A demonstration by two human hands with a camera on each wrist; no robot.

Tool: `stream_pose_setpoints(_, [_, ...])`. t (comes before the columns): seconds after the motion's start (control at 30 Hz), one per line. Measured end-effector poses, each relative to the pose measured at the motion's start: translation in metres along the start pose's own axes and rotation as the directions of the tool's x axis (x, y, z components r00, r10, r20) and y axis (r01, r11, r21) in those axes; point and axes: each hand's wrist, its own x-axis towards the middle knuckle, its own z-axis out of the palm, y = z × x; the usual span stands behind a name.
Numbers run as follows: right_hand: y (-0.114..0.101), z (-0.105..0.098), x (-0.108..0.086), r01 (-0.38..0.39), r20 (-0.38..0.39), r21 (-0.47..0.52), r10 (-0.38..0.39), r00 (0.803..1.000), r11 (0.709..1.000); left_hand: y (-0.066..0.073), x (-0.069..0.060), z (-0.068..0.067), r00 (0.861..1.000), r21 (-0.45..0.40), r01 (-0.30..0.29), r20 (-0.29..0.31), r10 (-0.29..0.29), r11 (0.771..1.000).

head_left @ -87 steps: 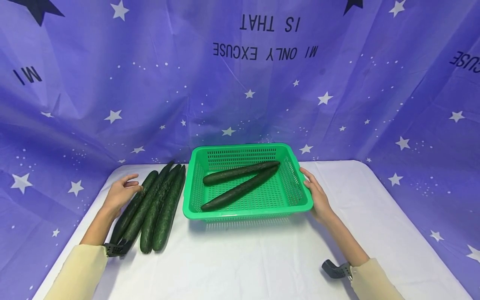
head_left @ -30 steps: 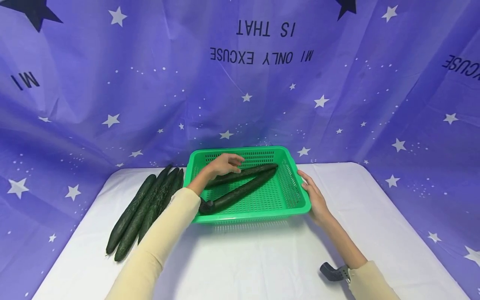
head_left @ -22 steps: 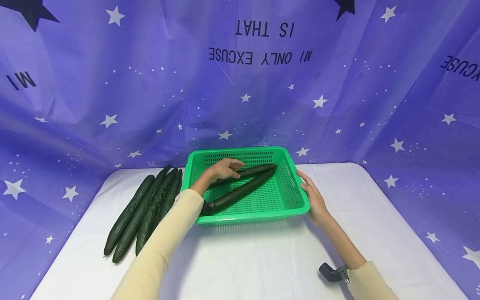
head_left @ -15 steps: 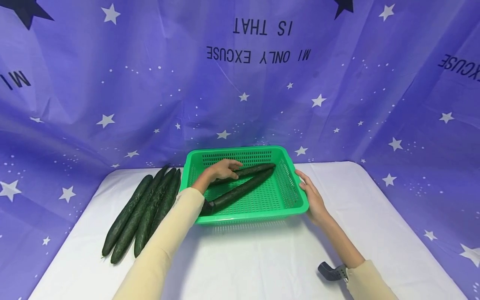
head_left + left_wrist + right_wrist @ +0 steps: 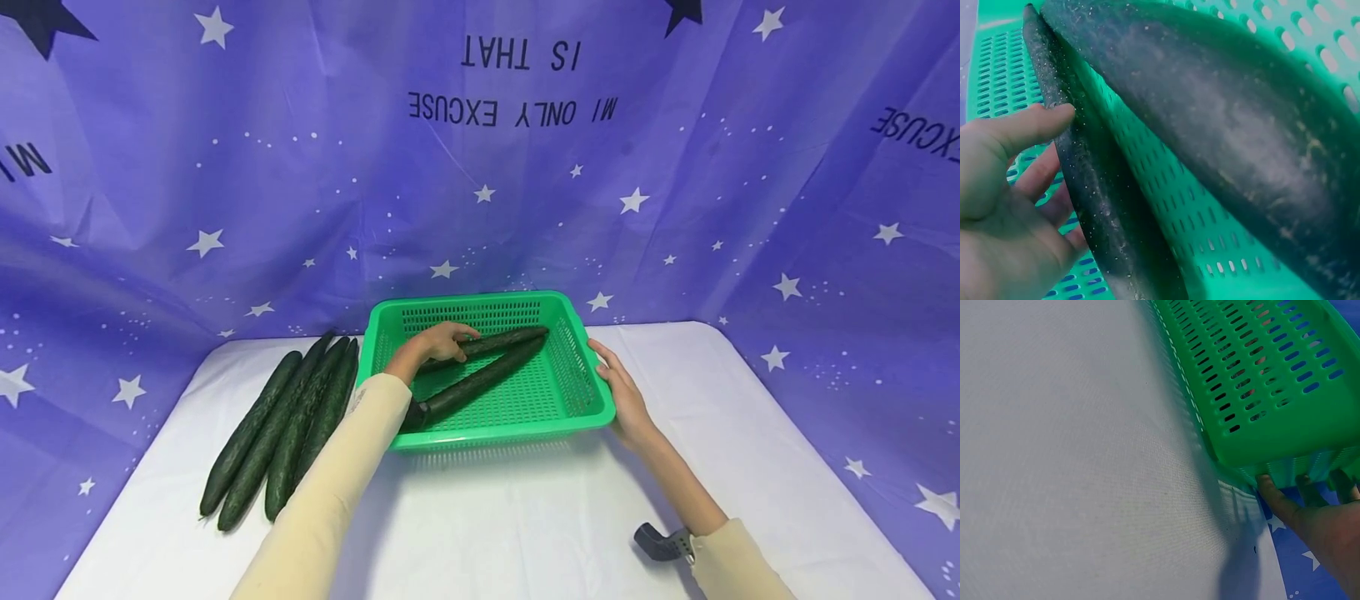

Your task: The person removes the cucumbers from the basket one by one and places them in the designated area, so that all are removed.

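Inside the green basket [image 5: 480, 435] lie two dark green cucumbers whose right ends meet. My left hand [image 5: 438, 342] reaches in over the far cucumber [image 5: 502, 339]. In the left wrist view, the thumb of my left hand [image 5: 1016, 187] lies on one side of that cucumber [image 5: 1100, 194] and the fingers go behind it, pinching it. The near cucumber [image 5: 480, 383] is untouched by the fingers; a wrist mount covers its left end. My right hand [image 5: 626, 400] touches the basket's right side with extended fingers. In the right wrist view, the fingertips of my right hand [image 5: 1329, 531] rest against the basket wall [image 5: 1291, 425].
Several cucumbers [image 5: 258, 442] lie side by side on the white tablecloth [image 5: 525, 533], left of the basket, partly behind my left sleeve [image 5: 330, 492]. A purple star-patterned curtain [image 5: 480, 225] stands behind the table and along both sides.
My left hand has moved from above the cucumbers on the table into the basket, lowered, and drawn its fingers in around the far cucumber. My right hand remains at the basket's right side.
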Motion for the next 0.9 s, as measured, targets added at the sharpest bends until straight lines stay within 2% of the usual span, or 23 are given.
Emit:
stream_pose_setpoints(0.17, [-0.001, 0.000, -0.001, -0.010, -0.001, -0.004, 0.010, 1.000, 1.000, -0.001, 0.002, 0.001, 0.999, 0.035, 0.038, 0.006, -0.038, 0.999])
stream_pose_setpoints(0.33, [0.000, 0.000, 0.000, -0.009, -0.006, 0.008, 0.010, 1.000, 1.000, 0.002, 0.000, 0.000, 0.999, 0.025, 0.031, 0.013, -0.032, 0.999])
stream_pose_setpoints(0.6, [0.000, 0.000, 0.000, -0.003, 0.003, 0.028, 0.003, 1.000, 1.000, 0.007, -0.006, -0.002, 0.999, -0.039, -0.038, -0.033, 0.036, 0.999])
stream_pose_setpoints(0.9, [0.000, 0.000, -0.001, 0.014, 0.012, 0.020, -0.014, 1.000, 1.000, 0.016, -0.017, -0.015, 0.992, -0.083, -0.123, -0.016, 0.122, 0.989])
